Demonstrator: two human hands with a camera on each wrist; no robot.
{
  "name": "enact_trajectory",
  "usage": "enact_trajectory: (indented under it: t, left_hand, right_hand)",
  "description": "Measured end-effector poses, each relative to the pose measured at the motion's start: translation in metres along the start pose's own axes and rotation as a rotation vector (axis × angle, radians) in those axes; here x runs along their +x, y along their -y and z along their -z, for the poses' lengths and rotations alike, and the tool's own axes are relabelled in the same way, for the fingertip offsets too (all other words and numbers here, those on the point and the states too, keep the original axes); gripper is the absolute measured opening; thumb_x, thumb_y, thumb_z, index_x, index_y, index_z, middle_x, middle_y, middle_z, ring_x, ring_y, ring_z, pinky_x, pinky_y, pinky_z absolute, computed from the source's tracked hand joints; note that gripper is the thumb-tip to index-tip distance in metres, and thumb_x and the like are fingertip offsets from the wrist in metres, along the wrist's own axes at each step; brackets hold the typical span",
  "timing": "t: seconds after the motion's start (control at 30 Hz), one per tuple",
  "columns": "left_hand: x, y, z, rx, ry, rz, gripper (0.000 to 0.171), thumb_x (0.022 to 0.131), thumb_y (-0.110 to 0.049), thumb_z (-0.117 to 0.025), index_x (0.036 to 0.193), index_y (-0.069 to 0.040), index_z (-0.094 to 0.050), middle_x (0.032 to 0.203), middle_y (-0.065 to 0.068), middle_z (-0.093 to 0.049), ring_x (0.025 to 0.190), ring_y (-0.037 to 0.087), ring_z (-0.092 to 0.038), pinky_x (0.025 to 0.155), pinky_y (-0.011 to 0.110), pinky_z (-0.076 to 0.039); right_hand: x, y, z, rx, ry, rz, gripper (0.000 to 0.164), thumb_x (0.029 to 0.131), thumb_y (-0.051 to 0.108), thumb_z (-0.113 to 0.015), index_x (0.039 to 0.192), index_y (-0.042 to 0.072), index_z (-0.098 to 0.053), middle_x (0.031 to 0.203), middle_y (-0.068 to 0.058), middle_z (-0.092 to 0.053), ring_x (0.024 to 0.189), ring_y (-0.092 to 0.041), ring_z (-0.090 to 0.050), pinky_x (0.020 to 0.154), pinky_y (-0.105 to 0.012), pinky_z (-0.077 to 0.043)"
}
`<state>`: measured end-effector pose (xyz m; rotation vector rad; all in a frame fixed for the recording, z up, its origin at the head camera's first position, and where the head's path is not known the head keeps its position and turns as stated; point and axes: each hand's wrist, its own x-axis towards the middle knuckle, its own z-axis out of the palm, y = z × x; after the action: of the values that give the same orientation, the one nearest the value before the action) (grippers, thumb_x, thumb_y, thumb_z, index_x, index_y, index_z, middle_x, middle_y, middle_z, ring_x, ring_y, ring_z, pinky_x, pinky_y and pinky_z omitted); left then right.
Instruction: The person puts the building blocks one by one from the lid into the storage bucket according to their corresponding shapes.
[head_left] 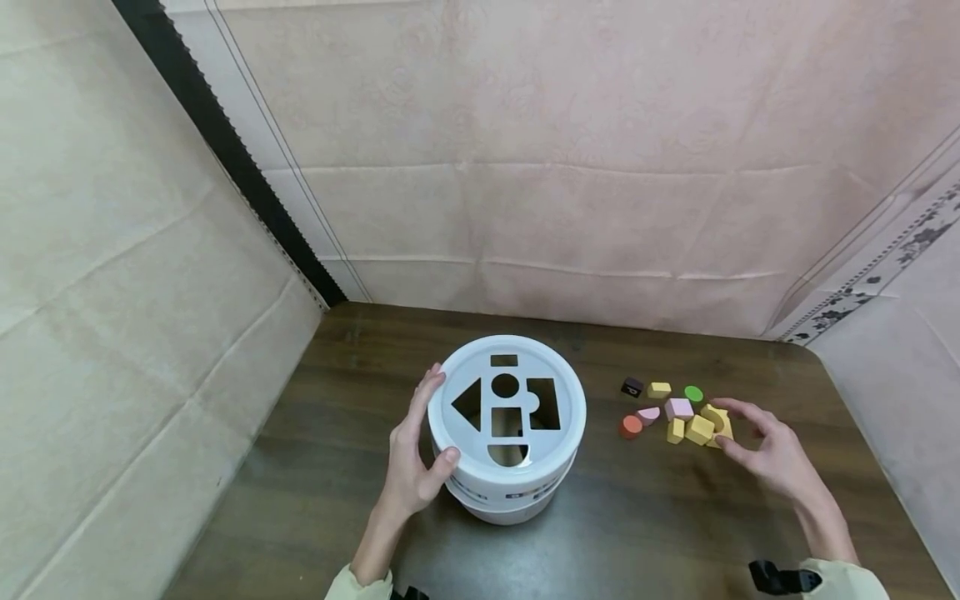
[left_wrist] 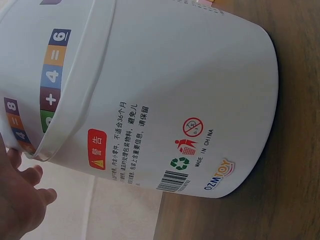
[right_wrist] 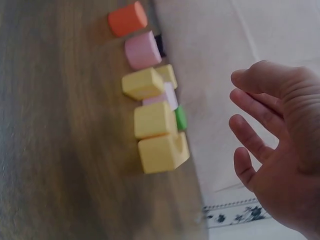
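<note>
pale creased cloth walls (head_left: 525,217) across the top and sides of the frame, around a brown wood-grain tabletop (head_left: 300,450) with a dull sheen. at lower right, right hand (head_left: 776,452) with thumb and fingers parted, gripping nothing, right beside a notched yellow block (right_wrist: 156,156); touch unclear. just left, smooth blocks: plain yellow block (head_left: 700,430), pink block (head_left: 678,408), green disc (head_left: 693,394), orange cylinder (head_left: 631,427), dark block (head_left: 632,387). at lower centre, left hand (head_left: 410,458) spread against the rim of a glossy white bucket (left_wrist: 215,90), lid (head_left: 468,362) pierced with triangular, round and square holes.
</note>
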<state>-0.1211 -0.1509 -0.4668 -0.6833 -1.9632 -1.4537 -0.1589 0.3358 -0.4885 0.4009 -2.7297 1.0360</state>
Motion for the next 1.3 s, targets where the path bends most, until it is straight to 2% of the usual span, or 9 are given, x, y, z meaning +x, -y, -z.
enact_trajectory:
  t: [0.27, 0.4, 0.53, 0.63, 0.7, 0.83, 1.1, 1.23, 1.3]
  left_hand:
    - [-0.002, -0.001, 0.0, -0.001, -0.004, 0.005, 0.077, 0.092, -0.05, -0.058, 0.147, 0.001, -0.043, 0.152, 0.02, -0.043, 0.14, 0.04, -0.038, 0.114, 0.039, -0.028]
    - [-0.002, -0.001, 0.0, -0.003, -0.004, 0.003, 0.076, 0.092, -0.049, -0.058, 0.147, 0.002, -0.044, 0.152, 0.02, -0.042, 0.14, 0.04, -0.037, 0.114, 0.039, -0.029]
    - [-0.002, 0.0, 0.0, -0.003, -0.006, 0.006, 0.077, 0.092, -0.05, -0.057, 0.147, 0.002, -0.044, 0.152, 0.02, -0.042, 0.14, 0.04, -0.037, 0.114, 0.039, -0.029]
    - [-0.003, 0.0, 0.0, -0.001, -0.004, 0.011, 0.076, 0.092, -0.05, -0.057, 0.147, 0.001, -0.043, 0.152, 0.019, -0.042, 0.14, 0.04, -0.037, 0.113, 0.039, -0.029]
    - [-0.003, 0.0, 0.0, 0.0, -0.002, 0.014, 0.076, 0.092, -0.049, -0.057, 0.147, 0.001, -0.043, 0.152, 0.019, -0.042, 0.141, 0.039, -0.037, 0.113, 0.039, -0.029]
    - [-0.002, 0.0, 0.0, 0.001, 0.001, 0.017, 0.076, 0.092, -0.049, -0.057, 0.147, 0.001, -0.043, 0.153, 0.019, -0.042, 0.141, 0.039, -0.037, 0.113, 0.04, -0.029]
    - [-0.001, 0.0, 0.0, 0.0, -0.001, 0.007, 0.075, 0.092, -0.048, -0.057, 0.147, 0.001, -0.043, 0.153, 0.019, -0.042, 0.141, 0.039, -0.036, 0.114, 0.04, -0.028]
    - [-0.001, 0.0, -0.001, -0.004, -0.002, 0.004, 0.075, 0.092, -0.047, -0.057, 0.147, 0.001, -0.043, 0.153, 0.019, -0.042, 0.141, 0.04, -0.036, 0.114, 0.04, -0.027]
    - [-0.001, 0.0, -0.001, -0.006, 0.0, 0.004, 0.074, 0.092, -0.046, -0.058, 0.147, 0.001, -0.043, 0.153, 0.019, -0.042, 0.141, 0.04, -0.036, 0.114, 0.04, -0.027]
  right_hand:
    - [-0.005, -0.026, -0.006, 0.025, 0.013, -0.049, 0.053, 0.082, 0.0, -0.078, 0.131, -0.002, -0.059, 0.126, -0.023, -0.057, 0.108, -0.001, -0.045, 0.078, -0.025, -0.036]
    - [-0.008, -0.037, -0.009, 0.015, 0.008, -0.058, 0.056, 0.08, -0.004, -0.076, 0.132, -0.006, -0.056, 0.129, -0.025, -0.053, 0.112, -0.022, -0.047, 0.079, -0.03, -0.035]
    - [-0.008, -0.046, -0.01, 0.032, 0.049, -0.088, 0.059, 0.082, -0.006, -0.073, 0.135, -0.009, -0.05, 0.131, -0.03, -0.047, 0.113, -0.045, -0.043, 0.085, -0.048, -0.036]
    - [-0.007, -0.052, -0.01, 0.071, 0.082, -0.115, 0.061, 0.082, -0.008, -0.071, 0.137, -0.011, -0.046, 0.133, -0.034, -0.043, 0.116, -0.052, -0.04, 0.088, -0.066, -0.033]
    - [-0.007, -0.055, -0.01, 0.086, 0.105, -0.137, 0.062, 0.083, -0.008, -0.071, 0.139, -0.012, -0.043, 0.135, -0.036, -0.04, 0.116, -0.053, -0.039, 0.088, -0.071, -0.031]
    - [-0.006, -0.061, -0.01, 0.085, 0.131, -0.155, 0.064, 0.084, -0.008, -0.071, 0.14, -0.012, -0.041, 0.136, -0.037, -0.038, 0.115, -0.054, -0.04, 0.087, -0.069, -0.033]
    - [0.0, -0.065, -0.008, 0.071, 0.202, -0.188, 0.073, 0.084, -0.003, -0.073, 0.145, -0.01, -0.034, 0.138, -0.036, -0.039, 0.117, -0.051, -0.041, 0.082, -0.054, -0.04]
    - [0.002, -0.068, -0.007, 0.055, 0.244, -0.206, 0.077, 0.085, 0.0, -0.074, 0.147, -0.011, -0.03, 0.135, -0.035, -0.042, 0.115, -0.048, -0.044, 0.077, -0.042, -0.042]
    - [0.002, -0.07, -0.008, 0.055, 0.257, -0.213, 0.078, 0.085, 0.0, -0.075, 0.147, -0.012, -0.029, 0.133, -0.036, -0.044, 0.114, -0.048, -0.046, 0.076, -0.04, -0.043]
